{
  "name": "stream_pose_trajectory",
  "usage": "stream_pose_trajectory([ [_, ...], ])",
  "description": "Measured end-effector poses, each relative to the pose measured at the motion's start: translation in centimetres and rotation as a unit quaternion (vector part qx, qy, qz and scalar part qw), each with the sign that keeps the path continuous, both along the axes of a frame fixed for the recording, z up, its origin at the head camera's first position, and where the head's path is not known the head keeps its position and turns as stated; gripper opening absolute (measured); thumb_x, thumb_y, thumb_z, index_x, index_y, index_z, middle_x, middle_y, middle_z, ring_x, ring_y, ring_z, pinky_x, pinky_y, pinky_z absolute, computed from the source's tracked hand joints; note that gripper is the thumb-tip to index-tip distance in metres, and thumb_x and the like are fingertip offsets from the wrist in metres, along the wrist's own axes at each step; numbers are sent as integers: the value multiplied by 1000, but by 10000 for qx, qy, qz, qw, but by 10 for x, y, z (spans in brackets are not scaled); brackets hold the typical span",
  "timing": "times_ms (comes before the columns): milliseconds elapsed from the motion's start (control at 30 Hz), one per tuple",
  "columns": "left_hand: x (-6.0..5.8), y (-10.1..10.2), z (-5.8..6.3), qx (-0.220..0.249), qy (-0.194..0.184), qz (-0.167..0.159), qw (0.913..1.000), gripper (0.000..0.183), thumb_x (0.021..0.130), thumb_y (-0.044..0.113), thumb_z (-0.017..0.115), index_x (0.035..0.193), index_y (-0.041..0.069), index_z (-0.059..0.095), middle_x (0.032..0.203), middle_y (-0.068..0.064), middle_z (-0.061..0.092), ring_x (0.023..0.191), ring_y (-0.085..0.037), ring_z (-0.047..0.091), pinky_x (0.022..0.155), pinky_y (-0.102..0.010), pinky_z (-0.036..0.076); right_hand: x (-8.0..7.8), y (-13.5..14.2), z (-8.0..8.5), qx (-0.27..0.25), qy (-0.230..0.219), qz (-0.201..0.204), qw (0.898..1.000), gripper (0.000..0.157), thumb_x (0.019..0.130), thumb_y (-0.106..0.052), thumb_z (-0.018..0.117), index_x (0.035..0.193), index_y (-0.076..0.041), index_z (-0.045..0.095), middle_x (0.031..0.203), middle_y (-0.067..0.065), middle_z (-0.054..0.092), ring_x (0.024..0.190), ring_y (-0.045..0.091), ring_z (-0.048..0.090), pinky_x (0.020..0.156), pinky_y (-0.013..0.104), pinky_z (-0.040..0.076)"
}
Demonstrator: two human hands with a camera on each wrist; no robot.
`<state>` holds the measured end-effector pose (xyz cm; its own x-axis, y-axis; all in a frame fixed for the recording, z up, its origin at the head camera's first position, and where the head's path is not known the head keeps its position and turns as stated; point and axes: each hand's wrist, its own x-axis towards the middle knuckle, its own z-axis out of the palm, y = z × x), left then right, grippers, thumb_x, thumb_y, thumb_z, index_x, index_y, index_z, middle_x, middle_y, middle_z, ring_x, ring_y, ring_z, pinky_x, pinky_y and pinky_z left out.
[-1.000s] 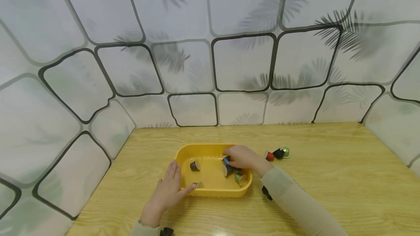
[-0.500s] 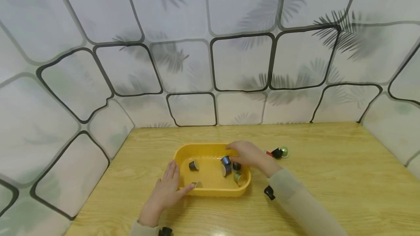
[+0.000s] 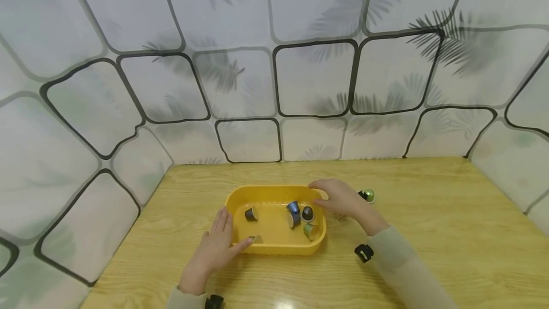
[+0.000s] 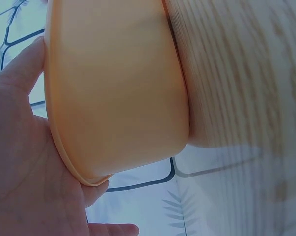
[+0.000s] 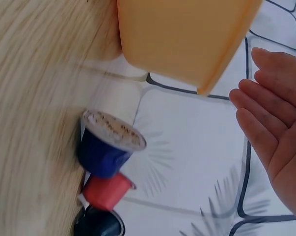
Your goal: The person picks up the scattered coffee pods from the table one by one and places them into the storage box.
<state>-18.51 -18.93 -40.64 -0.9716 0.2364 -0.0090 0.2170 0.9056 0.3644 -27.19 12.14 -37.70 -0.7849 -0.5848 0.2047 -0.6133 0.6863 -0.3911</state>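
Note:
My left hand (image 3: 214, 250) rests against the left end of a yellow plastic tray (image 3: 279, 249), fingers straight along the rim and thumb over the front corner. Several coffee capsules lie inside: a blue capsule (image 3: 293, 207), a black capsule (image 3: 307, 213), a green capsule (image 3: 310, 231) and a dark capsule (image 3: 251, 214) among them. One at the front is partly behind my left thumb. My right hand (image 3: 340, 198) hovers at the tray's back right corner. The right wrist view shows its fingers (image 5: 265, 105) extended, holding nothing, apart from the tray wall.
Outside the tray on the right, a blue capsule (image 5: 106, 145) with a speckled lid, a red capsule (image 5: 107, 191) and a black capsule (image 5: 98, 223) lie in a row on the wooden table (image 3: 424, 232). A green capsule (image 3: 369, 195) is farther back. A patterned wall stands behind.
My right hand has drawn back from the capsules inside the tray, moving right to its corner. The black capsule it covered now shows. My left hand stays at the rim.

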Motion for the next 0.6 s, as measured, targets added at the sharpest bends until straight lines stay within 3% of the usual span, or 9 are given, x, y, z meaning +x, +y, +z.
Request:
stream_pose_trajectory([
  [200, 0, 0, 0, -9, -7, 8, 10000, 91, 84, 59, 42, 136, -11, 18, 144, -23, 3, 132, -33, 3, 91, -64, 20, 7, 20, -1, -53, 228, -173, 9996, 39, 81, -14, 65, 115, 1, 55, 113, 14, 57, 103, 30, 52, 85, 43, 42],
  [433, 1, -1, 0, -22, -46, 47, 10000, 92, 83, 62, 40, 137, -9, 16, 144, -21, 2, 132, -31, 1, 92, -63, 19, 11, 46, -4, -168, 237, -341, 9990, 38, 80, -10, 65, 114, 2, 56, 108, 16, 59, 72, 19, 57, 65, 35, 47],
  [600, 0, -1, 0, -3, -105, 35, 9999, 94, 82, 64, 38, 137, -9, 16, 144, -21, 0, 132, -31, 0, 92, -64, 18, 13, 62, -6, -143, 343, -548, 9978, 37, 81, -11, 64, 114, 3, 56, 108, 16, 59, 91, 29, 57, 76, 43, 46],
])
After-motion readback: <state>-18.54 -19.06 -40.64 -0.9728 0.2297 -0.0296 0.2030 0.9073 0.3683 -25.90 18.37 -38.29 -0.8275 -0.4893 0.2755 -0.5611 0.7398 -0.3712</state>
